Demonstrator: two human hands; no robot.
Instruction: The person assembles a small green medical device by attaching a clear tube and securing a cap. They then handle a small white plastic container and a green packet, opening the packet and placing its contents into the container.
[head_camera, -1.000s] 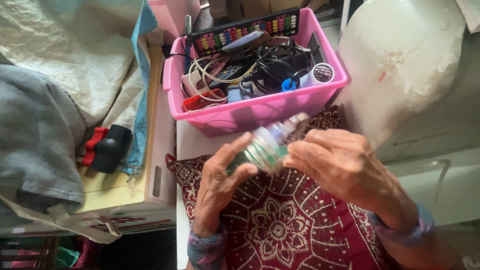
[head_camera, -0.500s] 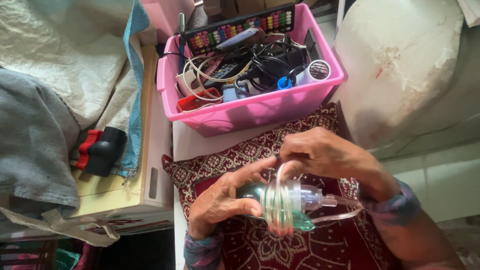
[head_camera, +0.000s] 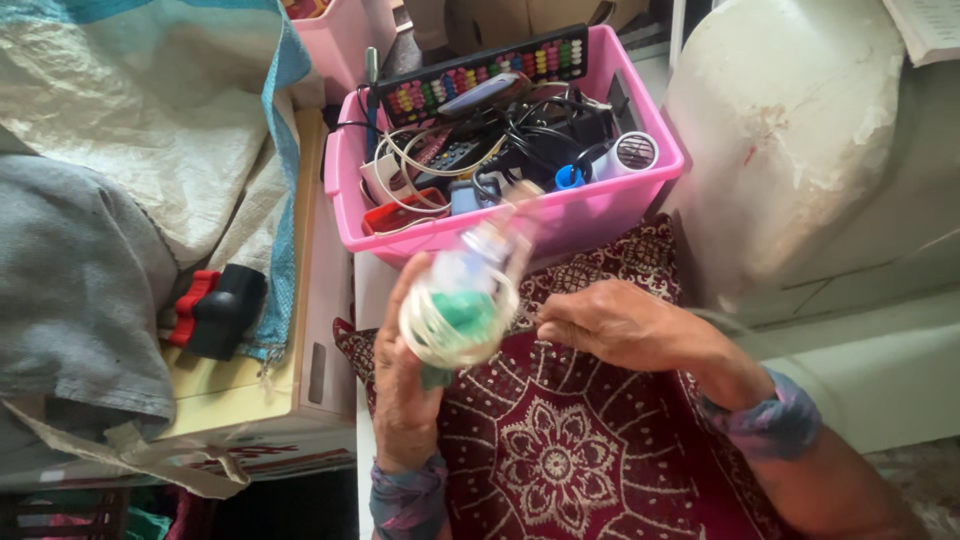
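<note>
Up top sits the pink plastic bin (head_camera: 560, 215), rectangular, crammed with black and white cables (head_camera: 540, 125), a white roll (head_camera: 628, 155) at its right end and a long black abacus (head_camera: 480, 75) with coloured beads across the back rim. Off to your left, a red-and-black tool (head_camera: 215, 308) rests on a pale wooden box (head_camera: 300, 330), with woven sacking (head_camera: 150, 110) draped above it.

Now your hands: your left hand (head_camera: 405, 385) is upright, palm toward you, fingers wrapped around a clear bottle-like thing wound with pale tubing (head_camera: 462, 305), green showing inside — it's blurred, just below the bin's front wall. Your right hand (head_camera: 615, 325) lies knuckles up beside it, fingertips pinched together on a thin strand, though I can't make that out clearly. Beneath both, a maroon cloth (head_camera: 560, 450) with white floral patterning.
</note>
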